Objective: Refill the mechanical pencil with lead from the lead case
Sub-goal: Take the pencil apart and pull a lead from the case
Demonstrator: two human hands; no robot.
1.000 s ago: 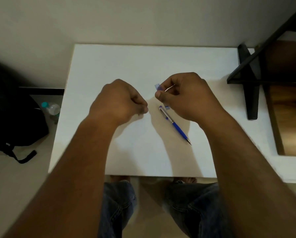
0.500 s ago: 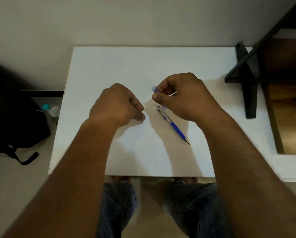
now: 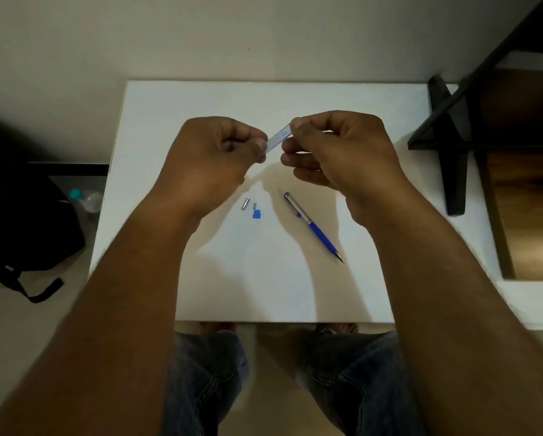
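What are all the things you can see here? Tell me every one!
Lead case: 1, clear with blue print, pinched between both hands above the table.
Mechanical pencil: 1, blue and silver, lying on the table.
Small metal cap: 1, silver, on the table left of the pencil.
Tiny grey piece: 1, beside the metal cap.
Blue cap: 1, near the grey piece.
Table: 1, white.
Backpack: 1, black, floor at left.
Bottle: 1, clear with teal cap, beside the backpack.
Shelf frame: 1, black, at right.
Left hand: 1.
Right hand: 1.

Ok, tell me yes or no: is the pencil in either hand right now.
No. The mechanical pencil lies on the white table, while the left hand and right hand hold the lead case.
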